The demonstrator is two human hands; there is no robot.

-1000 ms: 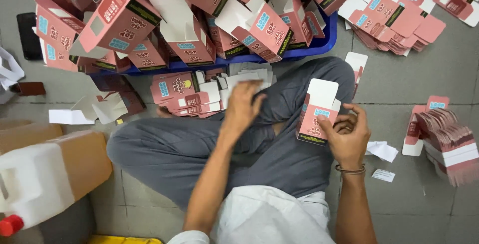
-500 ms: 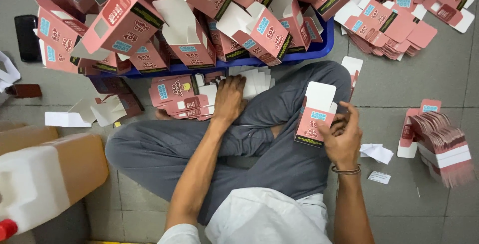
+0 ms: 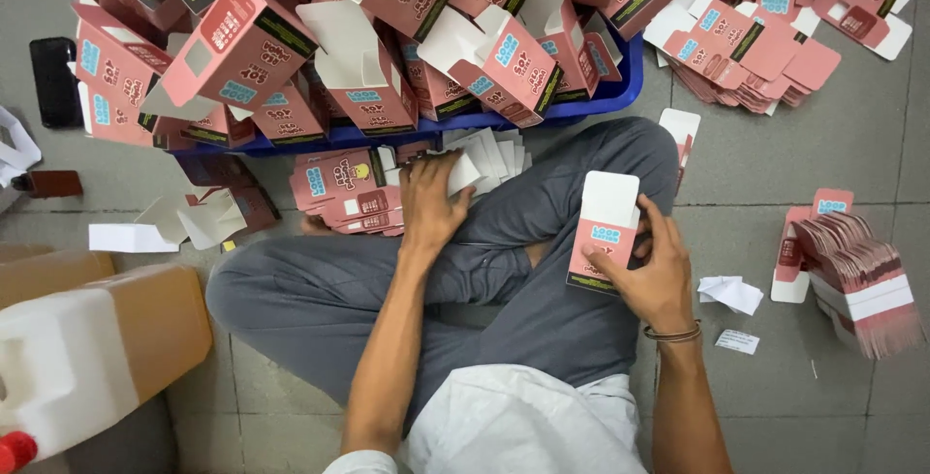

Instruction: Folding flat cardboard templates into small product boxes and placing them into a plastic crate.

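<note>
I sit cross-legged on a tiled floor in grey trousers. My right hand (image 3: 656,271) grips a pink folded carton (image 3: 603,232) with its white top flap up, held over my right knee. My left hand (image 3: 431,201) reaches forward and rests on a fanned stack of flat pink and white carton blanks (image 3: 363,193) lying in front of my shins; its fingers lie on the white flaps.
A blue tray (image 3: 601,96) ahead overflows with assembled pink cartons (image 3: 242,48). More flat blanks lie at the upper right (image 3: 765,58) and in a banded bundle (image 3: 857,280) at right. A plastic jug of amber liquid (image 3: 87,348) stands at left, a dark phone (image 3: 55,82) beyond.
My left hand has moved forward from my lap onto the stack of flat blanks. The right hand keeps its hold on the folded carton.
</note>
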